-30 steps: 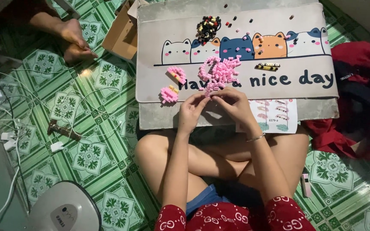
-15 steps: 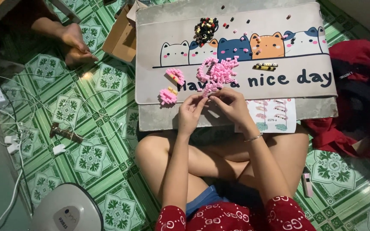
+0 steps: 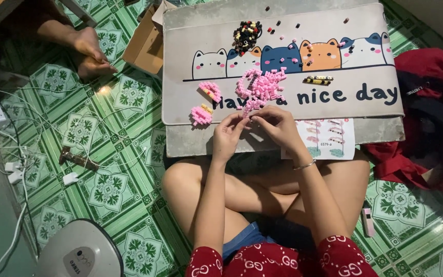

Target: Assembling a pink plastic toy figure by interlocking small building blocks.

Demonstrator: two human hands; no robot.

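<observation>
Barely anything has shifted since earlier: both hands stay at the cat-print mat's (image 3: pixel 283 31) near edge. Left hand (image 3: pixel 227 134) and right hand (image 3: pixel 278 125) pinch one small pink piece together below the pink brick pile (image 3: pixel 262 87). A slip could drop it among loose bricks.

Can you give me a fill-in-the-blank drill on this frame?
1. Both hands meet over the ____ mat.
2. The big pile of bricks by the fingers is ____.
3. The paper sheet lies under the ____ hand's wrist side.
4. The black bricks sit at the mat's ____ edge.

Missing: cat; pink; right; far
</observation>
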